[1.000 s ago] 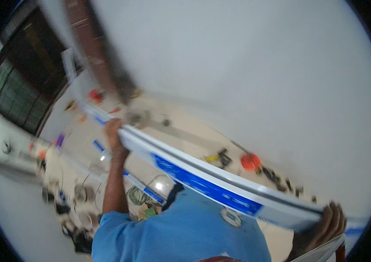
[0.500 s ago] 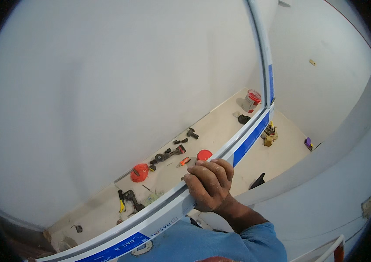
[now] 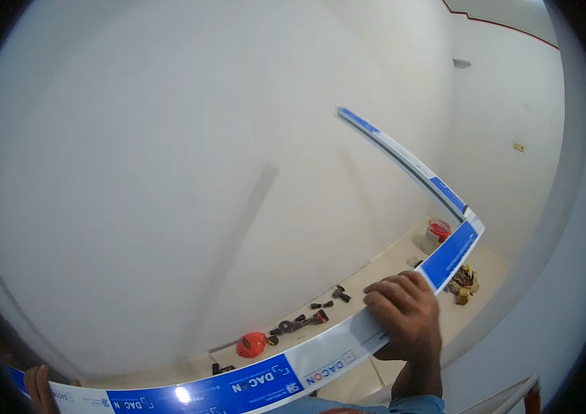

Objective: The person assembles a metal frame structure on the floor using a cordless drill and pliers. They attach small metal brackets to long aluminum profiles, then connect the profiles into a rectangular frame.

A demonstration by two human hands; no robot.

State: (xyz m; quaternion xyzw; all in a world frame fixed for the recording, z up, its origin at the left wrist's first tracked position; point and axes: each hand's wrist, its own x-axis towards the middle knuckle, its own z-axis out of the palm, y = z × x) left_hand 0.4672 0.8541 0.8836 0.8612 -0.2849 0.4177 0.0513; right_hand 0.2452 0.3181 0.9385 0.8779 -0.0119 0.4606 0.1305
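Large white flat panel with blue-and-white edge banding (image 3: 189, 193): one. We see it held up on edge, filling most of the view, its lower edge running from lower left to mid right and its far edge rising toward the upper right.
Pale floor (image 3: 486, 272): one surface, below the panel, strewn with tools.
White walls (image 3: 514, 103): two meet in a corner behind the panel.
Right hand (image 3: 403, 314): one, curled over the panel's lower edge near its right corner, fingers wrapped onto the face, gripping it.
Left hand (image 3: 39, 388): one, only fingertips show at the lower left edge of the panel; we judge it grips there, but most of it is hidden.
Red bucket (image 3: 436, 231): one, on the floor just past the panel's corner.
Red round tape-like tool (image 3: 251, 343): one, on the floor near the panel's lower edge.
Small dark tools and fittings (image 3: 307, 319): about six that we count, loosely in a row; some too small to tell.
Heap of yellow-and-black hardware (image 3: 462, 281): one.
Risk, slip: we judge the smooth banded edge could slide from the fingers, as the hands sit well apart.
Risk, strike: we judge the panel's corner could knock the bucket, which stands near it.
Risk, footing: the panel blocks sight of loose tools underfoot.
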